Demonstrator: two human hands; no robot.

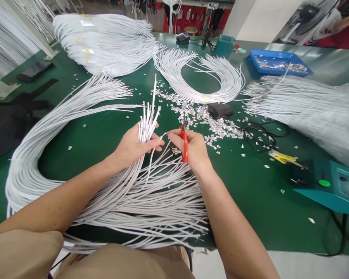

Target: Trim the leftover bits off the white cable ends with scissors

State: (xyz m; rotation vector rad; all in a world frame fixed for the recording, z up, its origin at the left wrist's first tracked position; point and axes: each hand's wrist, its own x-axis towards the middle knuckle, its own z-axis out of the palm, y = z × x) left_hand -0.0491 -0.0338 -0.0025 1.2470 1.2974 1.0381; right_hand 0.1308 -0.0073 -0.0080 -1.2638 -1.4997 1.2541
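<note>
As I look down from the head camera, my left forearm comes in from 8 o'clock and my right from 5 o'clock, so that both hands meet near the middle of the view. My left hand has its fingers closed around a bunch of white cable ends, thumb laid across the front. My right hand grips red-handled cutters in curled fingers, its thumb and forefinger at the tip of a single cable between the hands.

From the bunch, a big bundle lies at 11 o'clock and a smaller coil at 2 o'clock, with scattered metal bits and a black block just below it. Farther out at 2 o'clock is a blue tray; a teal machine stands at 4 o'clock on the green bench. Loose cables crowd the space beneath my hands, and my right forearm hides some of their ends.

The bunch points to 12 o'clock, its long axis curving down toward 7 o'clock below my grip. The cutters' blades point to 12 too, handles toward 6.
</note>
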